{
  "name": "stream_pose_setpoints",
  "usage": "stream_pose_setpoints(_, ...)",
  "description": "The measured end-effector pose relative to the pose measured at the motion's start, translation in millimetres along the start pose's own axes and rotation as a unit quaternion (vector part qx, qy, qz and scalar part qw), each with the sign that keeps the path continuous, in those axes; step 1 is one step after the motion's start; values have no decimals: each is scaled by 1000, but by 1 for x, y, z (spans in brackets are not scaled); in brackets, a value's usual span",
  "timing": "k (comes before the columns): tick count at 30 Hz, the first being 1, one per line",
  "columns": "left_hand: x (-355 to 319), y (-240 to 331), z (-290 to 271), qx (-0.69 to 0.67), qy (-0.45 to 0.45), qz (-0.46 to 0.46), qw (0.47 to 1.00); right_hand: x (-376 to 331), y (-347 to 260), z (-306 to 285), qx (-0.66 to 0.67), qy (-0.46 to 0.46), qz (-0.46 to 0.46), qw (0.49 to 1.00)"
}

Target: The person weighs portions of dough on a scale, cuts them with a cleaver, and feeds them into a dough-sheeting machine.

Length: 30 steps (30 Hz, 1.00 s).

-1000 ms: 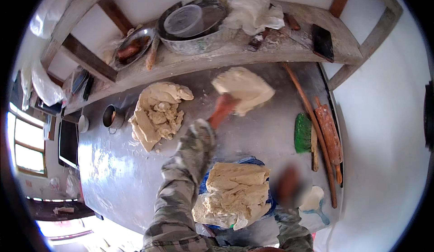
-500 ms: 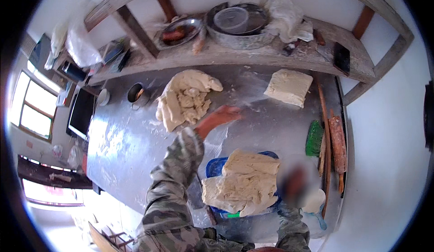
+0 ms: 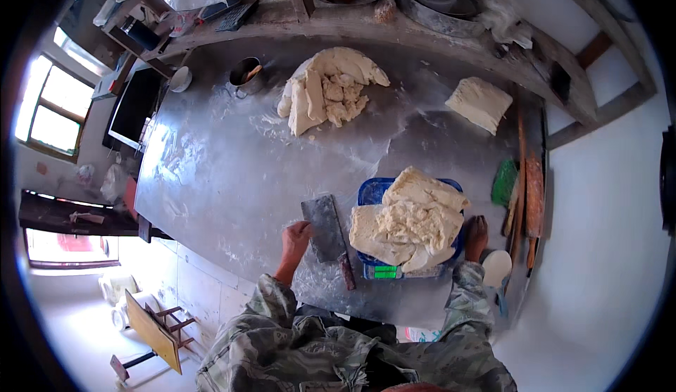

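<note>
floury metal tabletop (image 3: 232, 181); dough (image 3: 415, 219) already heaped on the blue scale (image 3: 370, 192); crumbly lump (image 3: 331, 89) and flat slab (image 3: 480, 103) left off it; left hand (image 3: 295, 241) curled closed beside the cleaver (image 3: 324, 226), contact unclear; right hand (image 3: 477, 237) at the scale's side, whether gripping i cannot tell.

Along the right edge of the bench (image 3: 225, 174) I see a green brush (image 3: 504, 182), a long stick (image 3: 522, 156) and a rolling pin (image 3: 534, 196). Near the far left corner, I spot a metal cup (image 3: 252, 86) and a white bowl (image 3: 181, 79).
</note>
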<state>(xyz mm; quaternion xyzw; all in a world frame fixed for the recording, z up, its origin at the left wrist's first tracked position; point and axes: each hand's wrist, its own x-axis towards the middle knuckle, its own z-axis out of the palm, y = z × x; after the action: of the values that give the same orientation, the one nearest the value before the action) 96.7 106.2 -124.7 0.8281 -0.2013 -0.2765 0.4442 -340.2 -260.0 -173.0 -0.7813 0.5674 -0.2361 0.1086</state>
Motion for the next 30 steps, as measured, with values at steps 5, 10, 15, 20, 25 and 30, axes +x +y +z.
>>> stream_pose_setpoints(5,12,61,23,-8,-26,35,999,-17,-16,-15,47,-33,50,997)
stream_pose_setpoints(10,103,171,58,-11,-73,154,985,-20,-17,-6,24,11,109,994)
stream_pose_setpoints(15,199,282,162,-2,-181,216,959,-39,-6,0,-65,100,24,993)
stream_pose_setpoints(20,379,294,275,249,-105,354,895,-25,-48,6,-74,23,9,997)
stream_pose_setpoints(25,391,309,462,203,-141,267,931,-35,-15,-6,-125,-19,68,990)
stream_pose_setpoints(30,395,334,492,97,-197,167,961,-25,-19,2,-103,-16,58,993)
